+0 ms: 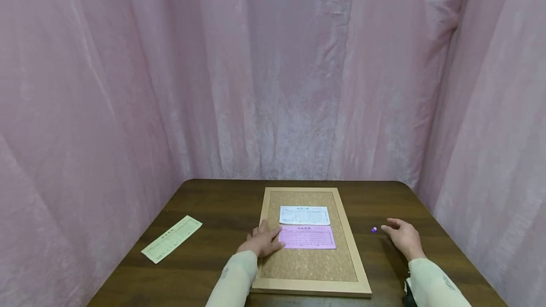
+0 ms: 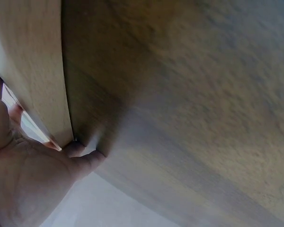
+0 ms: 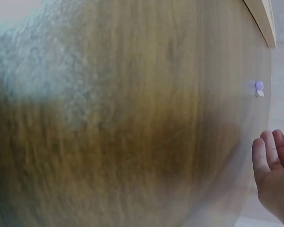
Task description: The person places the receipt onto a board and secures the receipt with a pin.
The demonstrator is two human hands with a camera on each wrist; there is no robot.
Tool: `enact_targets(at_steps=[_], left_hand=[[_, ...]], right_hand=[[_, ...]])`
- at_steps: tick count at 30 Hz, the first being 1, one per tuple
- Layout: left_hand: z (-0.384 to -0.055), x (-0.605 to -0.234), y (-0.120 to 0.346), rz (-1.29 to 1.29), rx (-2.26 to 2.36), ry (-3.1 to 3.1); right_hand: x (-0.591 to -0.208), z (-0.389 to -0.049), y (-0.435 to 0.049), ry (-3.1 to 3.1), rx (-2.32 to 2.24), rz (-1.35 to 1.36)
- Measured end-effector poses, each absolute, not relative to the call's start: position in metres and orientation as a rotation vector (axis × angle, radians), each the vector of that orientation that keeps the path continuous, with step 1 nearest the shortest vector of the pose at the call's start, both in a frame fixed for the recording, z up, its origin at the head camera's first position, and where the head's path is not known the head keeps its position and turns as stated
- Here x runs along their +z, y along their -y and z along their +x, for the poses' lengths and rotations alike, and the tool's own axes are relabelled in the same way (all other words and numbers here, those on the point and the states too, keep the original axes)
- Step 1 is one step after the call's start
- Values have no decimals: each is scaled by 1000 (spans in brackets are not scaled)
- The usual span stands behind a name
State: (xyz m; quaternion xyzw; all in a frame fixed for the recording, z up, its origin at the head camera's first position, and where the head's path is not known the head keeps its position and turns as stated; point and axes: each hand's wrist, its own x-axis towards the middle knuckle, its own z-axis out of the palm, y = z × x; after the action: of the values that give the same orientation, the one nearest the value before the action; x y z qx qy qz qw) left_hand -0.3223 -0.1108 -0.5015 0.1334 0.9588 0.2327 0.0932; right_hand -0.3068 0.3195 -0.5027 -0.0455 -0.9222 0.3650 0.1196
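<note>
A wood-framed cork board (image 1: pixel 307 265) lies flat on the table. On it sit a white printed slip (image 1: pixel 304 215) and, just nearer, a pink printed slip (image 1: pixel 307 237). My left hand (image 1: pixel 261 241) rests across the board's left frame, thumb and a finger touching the pink slip's left edge; the left wrist view shows its other fingers by the frame's side. To the right of the board are small purple and whitish pieces (image 3: pixel 259 86), seemingly push pins. My right hand (image 1: pixel 403 239) hovers beside them, fingers relaxed, holding nothing.
A pale green printed slip (image 1: pixel 172 239) lies slantwise on the dark wooden table (image 1: pixel 222 198), left of the board. Pink curtains (image 1: pixel 294 84) hang behind the table and along both sides.
</note>
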Motion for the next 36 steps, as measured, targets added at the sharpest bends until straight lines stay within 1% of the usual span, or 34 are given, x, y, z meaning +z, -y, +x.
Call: enact_targets(at_steps=[13,23,36], left_hand=[[-317,-489,112,383,655,-2846],[-318,-491,109,373,681,-2838],[-317,-492,110,357,696,-2829]], right_hand=[[-507,-318,-312,2684,1249,-170],[-511,-320,-316,2677,1383,-175],[-518,-323,-312,2668,1378,-234]])
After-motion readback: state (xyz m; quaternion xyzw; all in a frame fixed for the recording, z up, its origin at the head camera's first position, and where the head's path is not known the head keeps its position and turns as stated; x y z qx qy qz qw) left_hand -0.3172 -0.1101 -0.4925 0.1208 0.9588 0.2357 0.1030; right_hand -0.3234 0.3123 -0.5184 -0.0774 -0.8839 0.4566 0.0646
